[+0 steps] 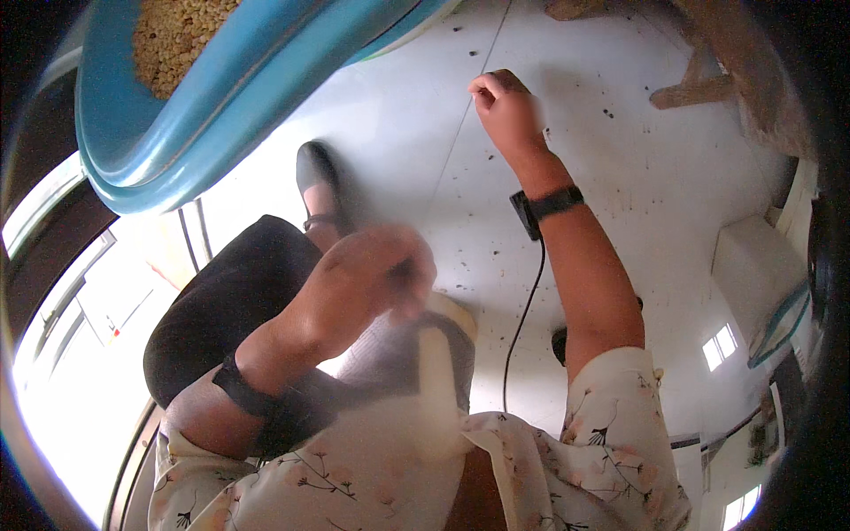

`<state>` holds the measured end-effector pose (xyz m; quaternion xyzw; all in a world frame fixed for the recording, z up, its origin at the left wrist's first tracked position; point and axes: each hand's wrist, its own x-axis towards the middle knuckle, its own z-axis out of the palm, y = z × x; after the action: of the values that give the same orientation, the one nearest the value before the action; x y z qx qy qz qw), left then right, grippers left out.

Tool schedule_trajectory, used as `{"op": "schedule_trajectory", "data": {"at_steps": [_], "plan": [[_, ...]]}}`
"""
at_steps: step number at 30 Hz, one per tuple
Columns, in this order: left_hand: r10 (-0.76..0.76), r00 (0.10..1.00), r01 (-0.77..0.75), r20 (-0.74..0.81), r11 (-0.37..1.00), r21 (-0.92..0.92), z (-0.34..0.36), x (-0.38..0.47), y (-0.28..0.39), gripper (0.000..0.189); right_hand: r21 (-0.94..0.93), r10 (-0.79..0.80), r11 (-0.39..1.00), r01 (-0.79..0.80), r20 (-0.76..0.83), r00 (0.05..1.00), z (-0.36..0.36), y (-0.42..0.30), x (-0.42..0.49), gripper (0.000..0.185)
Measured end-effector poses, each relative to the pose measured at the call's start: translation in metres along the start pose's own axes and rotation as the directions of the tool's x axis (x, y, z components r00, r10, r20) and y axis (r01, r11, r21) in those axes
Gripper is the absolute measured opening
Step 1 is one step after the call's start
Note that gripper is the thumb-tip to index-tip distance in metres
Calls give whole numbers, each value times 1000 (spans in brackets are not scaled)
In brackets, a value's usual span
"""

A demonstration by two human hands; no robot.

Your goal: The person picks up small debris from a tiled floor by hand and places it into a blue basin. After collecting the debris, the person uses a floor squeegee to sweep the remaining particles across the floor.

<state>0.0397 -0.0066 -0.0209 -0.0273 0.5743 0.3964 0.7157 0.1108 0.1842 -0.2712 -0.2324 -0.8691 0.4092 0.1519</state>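
My left hand (372,285) hangs over my lap, curled and blurred by motion. Whether anything is between its fingers does not show. Farther out, over the pale floor, my right hand (505,109) is held up with its fingers curled in, and no object shows in it. Both wrists wear black bands; a small dark device on the right band (561,202) trails a black cable (524,332). At the upper left, apart from both hands, is a blue plastic basin (219,119) containing many small tan pieces (176,46), perhaps kernels or nuts.
Small dark bits are scattered over the pale tiled floor (597,199). Brown wooden legs (694,91) stand at the upper right. A dark shoe (315,162) rests on the floor below the basin. Farther right is a pale box-like object (757,265).
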Motion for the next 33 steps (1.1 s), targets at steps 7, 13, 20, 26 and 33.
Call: {"op": "schedule_trajectory", "data": {"at_steps": [7, 13, 20, 26, 33], "plan": [[182, 979, -158, -90, 961, 227, 0, 2, -7, 8, 638, -399, 684, 354, -80, 914, -101, -138, -31, 23], [24, 997, 9, 77, 912, -410, -4, 4, -12, 29, 387, -326, 851, 356, -143, 935, -76, -100, -8, 16], [-64, 998, 64, 13, 924, -378, 2, 2, -6, 36, -211, -156, 966, 147, -27, 987, 4, 22, 59, 36], [-60, 995, 52, -76, 993, -106, 0, 1, 6, 33, -301, -284, 915, 268, -9, 959, 45, 37, 67, 43], [-55, 993, 43, -106, 993, -106, 0, -3, 5, 34, -317, -217, 915, 248, 132, 967, 24, 48, 32, 26]]}}
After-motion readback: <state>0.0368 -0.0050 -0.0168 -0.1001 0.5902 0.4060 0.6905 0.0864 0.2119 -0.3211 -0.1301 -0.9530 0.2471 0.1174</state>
